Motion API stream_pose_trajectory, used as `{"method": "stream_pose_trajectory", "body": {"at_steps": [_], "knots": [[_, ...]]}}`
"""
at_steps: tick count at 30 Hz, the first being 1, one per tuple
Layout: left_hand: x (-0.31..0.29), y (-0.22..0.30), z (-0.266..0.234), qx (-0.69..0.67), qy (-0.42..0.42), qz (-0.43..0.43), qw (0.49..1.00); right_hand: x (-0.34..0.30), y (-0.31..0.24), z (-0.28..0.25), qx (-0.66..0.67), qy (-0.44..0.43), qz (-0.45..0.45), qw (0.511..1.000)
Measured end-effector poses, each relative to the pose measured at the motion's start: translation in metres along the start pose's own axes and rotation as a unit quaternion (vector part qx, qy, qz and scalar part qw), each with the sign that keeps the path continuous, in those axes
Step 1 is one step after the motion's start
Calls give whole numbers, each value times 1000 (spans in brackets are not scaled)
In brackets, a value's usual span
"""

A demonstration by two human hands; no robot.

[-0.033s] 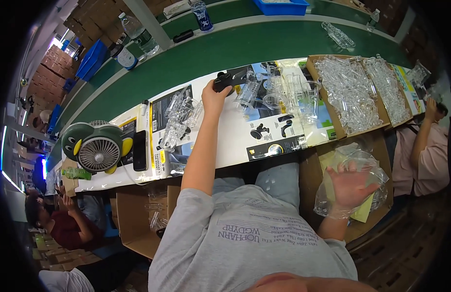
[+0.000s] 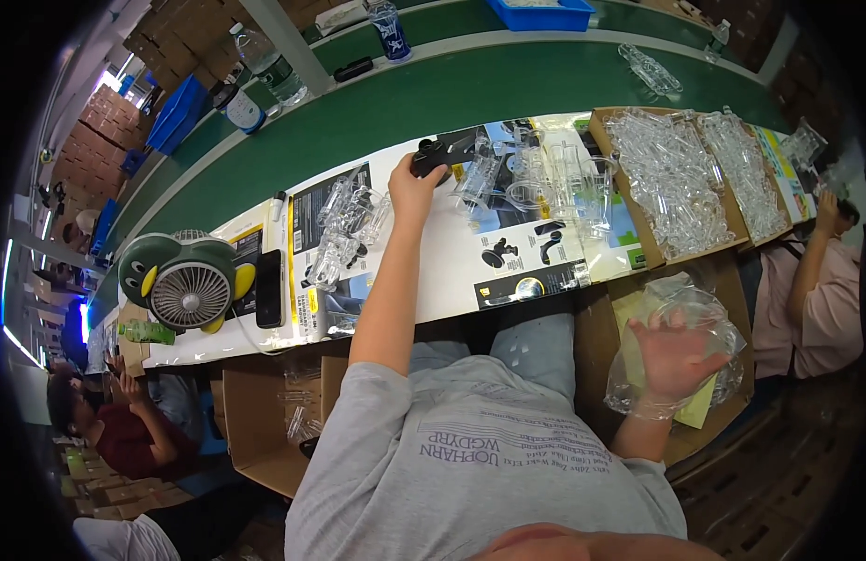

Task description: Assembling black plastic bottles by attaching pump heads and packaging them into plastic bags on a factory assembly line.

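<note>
– No clear movement since the earlier frame. Same spots for both hands. Left grip?

– Closed. Left hand (image 2: 412, 194) with thumb and fingers curled round a black piece (image 2: 433, 154); contact partly hidden.

– Location of black piece?

– Near the far edge of the table (image 2: 442, 285), between two clusters: left clear parts (image 2: 337, 238) and right clear parts (image 2: 568, 182).

– Right grip?

– Wide open. Right hand (image 2: 671, 355) with fingers spread, seen through a clear plastic bag (image 2: 622, 385). Inside the film or behind it, can't tell. Any hold on the film, can't tell either.

– Under the bag?

– Cardboard box (image 2: 594, 346), yellow sheet (image 2: 699, 404) showing just beside the wrist.

– Further out, right side?

– Shallow cardboard tray (image 2: 644, 239) heaped with clear pieces (image 2: 671, 182); second heap (image 2: 746, 178) just beside. Past that, co-worker in pale pink (image 2: 811, 299).

– Left side?

– Black phone (image 2: 270, 292) lying flat, near a green penguin-shaped fan (image 2: 188, 294). Open carton (image 2: 250, 402) below the table edge, some clear pieces inside.

– Beyond the table?

– Green surface (image 2: 508, 79), with a dark-blue-labelled bottle (image 2: 388, 33) and a blue bin (image 2: 543, 19) along the far side. Logged.
</note>
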State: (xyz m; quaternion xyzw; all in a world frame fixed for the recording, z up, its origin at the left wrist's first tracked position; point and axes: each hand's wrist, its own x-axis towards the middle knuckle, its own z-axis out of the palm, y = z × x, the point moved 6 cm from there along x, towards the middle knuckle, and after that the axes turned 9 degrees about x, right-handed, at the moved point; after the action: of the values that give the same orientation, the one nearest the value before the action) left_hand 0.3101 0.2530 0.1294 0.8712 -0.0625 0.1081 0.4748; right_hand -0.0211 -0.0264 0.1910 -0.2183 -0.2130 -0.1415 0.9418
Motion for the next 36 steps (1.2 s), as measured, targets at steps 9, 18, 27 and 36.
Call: {"method": "stream_pose_trajectory", "body": {"at_steps": [9,18,27,36], "knots": [[-50,54,-83,-83,84,61,991,75,6,77,-474,-116,-51,871],[-137,24,-226,27,74,50,996,194,224,143,-798,-372,-81,467],[-189,-49,-306,35,170,-75,982,240,499,130,-796,-554,-60,237],[-222,-103,-335,63,194,-113,972,217,611,100,-760,-634,-17,138]]}}
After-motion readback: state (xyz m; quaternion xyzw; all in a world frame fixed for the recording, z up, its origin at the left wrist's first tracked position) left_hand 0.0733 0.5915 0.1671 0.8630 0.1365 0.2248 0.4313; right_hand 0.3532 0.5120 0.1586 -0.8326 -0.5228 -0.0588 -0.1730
